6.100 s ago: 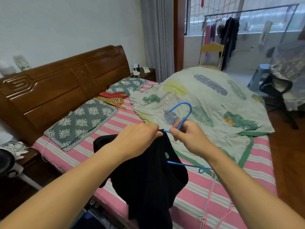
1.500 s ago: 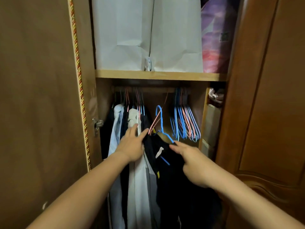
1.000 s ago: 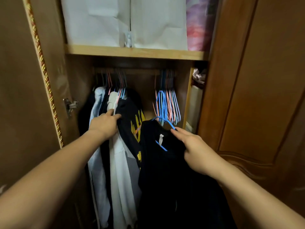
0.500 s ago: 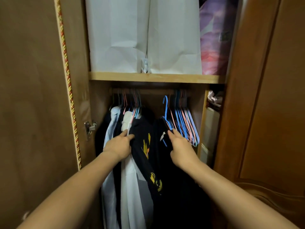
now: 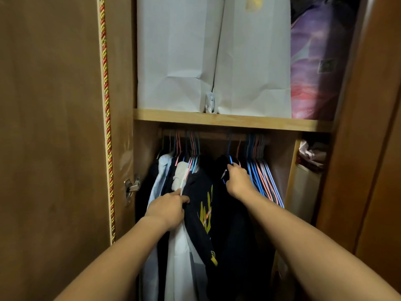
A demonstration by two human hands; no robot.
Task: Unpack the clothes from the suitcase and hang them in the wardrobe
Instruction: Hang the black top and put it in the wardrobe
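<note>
I face the open wardrobe. A black garment (image 5: 235, 216) hangs on a blue hanger (image 5: 229, 156) whose hook reaches up to the dim rail (image 5: 214, 135). My right hand (image 5: 238, 179) grips the garment's collar and the hanger's shoulder. My left hand (image 5: 168, 208) holds the edge of a dark shirt with a yellow print (image 5: 204, 211), pushing the hung clothes to the left. White and light blue shirts (image 5: 165, 177) hang further left. The suitcase is out of view.
Several empty blue and pink hangers (image 5: 263, 181) crowd the rail's right end. A wooden shelf (image 5: 234, 121) above carries white bags (image 5: 212, 55) and a purple bundle (image 5: 314, 68). The open door (image 5: 50, 127) stands at left, a door panel (image 5: 373, 148) at right.
The black garment's blue hanger has risen from below the rail up to it. My right hand went up with it; my left hand slid lower on the printed shirt.
</note>
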